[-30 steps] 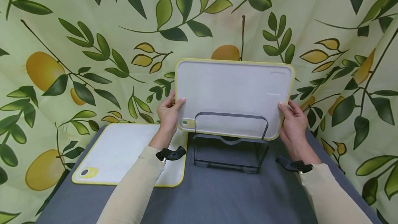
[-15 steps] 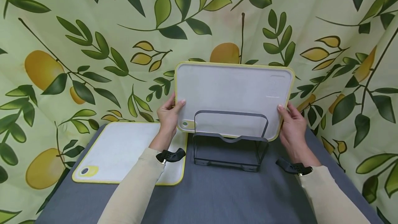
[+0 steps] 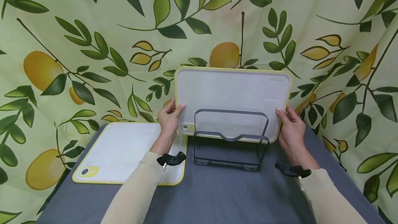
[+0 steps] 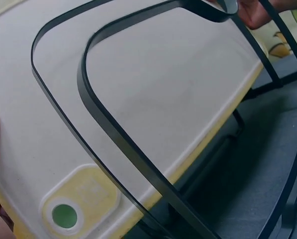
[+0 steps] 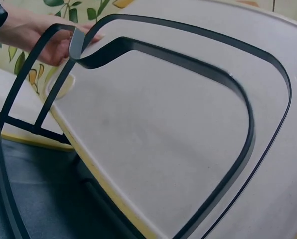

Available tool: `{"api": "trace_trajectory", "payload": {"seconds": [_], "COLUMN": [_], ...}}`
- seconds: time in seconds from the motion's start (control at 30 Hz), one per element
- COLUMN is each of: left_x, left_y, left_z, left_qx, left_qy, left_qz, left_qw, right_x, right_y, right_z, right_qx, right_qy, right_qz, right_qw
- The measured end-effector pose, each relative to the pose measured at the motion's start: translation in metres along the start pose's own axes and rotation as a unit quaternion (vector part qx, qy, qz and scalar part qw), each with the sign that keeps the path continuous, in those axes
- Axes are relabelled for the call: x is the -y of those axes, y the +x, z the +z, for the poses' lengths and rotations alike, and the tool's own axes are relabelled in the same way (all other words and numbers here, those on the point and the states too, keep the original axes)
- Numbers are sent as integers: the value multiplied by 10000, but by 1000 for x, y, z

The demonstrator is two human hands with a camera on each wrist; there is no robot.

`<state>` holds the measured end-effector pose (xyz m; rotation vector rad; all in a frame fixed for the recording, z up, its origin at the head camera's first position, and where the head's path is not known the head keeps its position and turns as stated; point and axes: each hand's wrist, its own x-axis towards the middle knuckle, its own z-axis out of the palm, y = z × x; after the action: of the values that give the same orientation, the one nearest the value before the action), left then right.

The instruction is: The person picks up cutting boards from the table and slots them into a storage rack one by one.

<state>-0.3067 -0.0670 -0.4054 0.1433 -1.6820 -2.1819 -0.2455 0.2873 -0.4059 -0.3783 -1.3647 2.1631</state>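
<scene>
Here, left hand (image 3: 168, 122) and right hand (image 3: 293, 132) pinch the upright board (image 3: 233, 89) — behind loops (image 3: 230, 112) of the rack (image 3: 231, 139); the flat board (image 3: 124, 151) lies left of the rack

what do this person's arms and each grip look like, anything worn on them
The left sleeve and right sleeve are long, plain and beige. Beyond them sit a black left wristband and matching right wristband, apparently perforated. The left grip and right grip are ungloved.
</scene>
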Motion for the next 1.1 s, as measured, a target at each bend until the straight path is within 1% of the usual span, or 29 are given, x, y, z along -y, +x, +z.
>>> {"api": "trace_trajectory", "payload": {"seconds": [0.2, 0.27, 0.33, 0.43, 0.63, 0.7, 0.87, 0.93, 1.0, 1.07, 1.1], "left_x": [8, 11, 15, 18, 20, 20, 21, 21, 20, 20, 19], "left_y": [-5, -7, -8, -9, -11, -12, -13, -14, -15, -15, -15], "left_z": [-7, -10, -12, -13, -16, -17, -18, -17, -17, -18, -20], "left_qx": [-70, -119, -116, -73, -51, -41, -72, -99, -86, 82, 222], "left_qy": [30, 52, 57, 85, 192, 203, 135, 143, 193, 341, 468], "left_qz": [-109, -147, -168, -156, -76, -70, -52, -13, 30, 47, 41], "left_qw": [9999, 9998, 9998, 9998, 9998, 9998, 9999, 9998, 9998, 9994, 9987], "right_x": [-5, -7, -10, -12, -13, -13, -13, -12, -10, -5, -1], "right_y": [-3, -4, -6, -8, -11, -12, -14, -13, -14, -15, -16], "right_z": [-2, -3, -5, -8, -12, -12, -12, -13, -17, -23, -27], "right_qx": [8, 9, -20, -47, -17, 11, 73, 187, 462, 781, 932], "right_qy": [-52, -187, -275, -251, -40, -116, -107, -81, -105, -238, -283], "right_qz": [81, 101, 88, 23, 42, 59, 187, 334, 511, 658, 701], "right_qw": [10000, 9998, 9996, 9997, 10000, 9999, 9997, 9992, 9976, 9945, 9928]}}
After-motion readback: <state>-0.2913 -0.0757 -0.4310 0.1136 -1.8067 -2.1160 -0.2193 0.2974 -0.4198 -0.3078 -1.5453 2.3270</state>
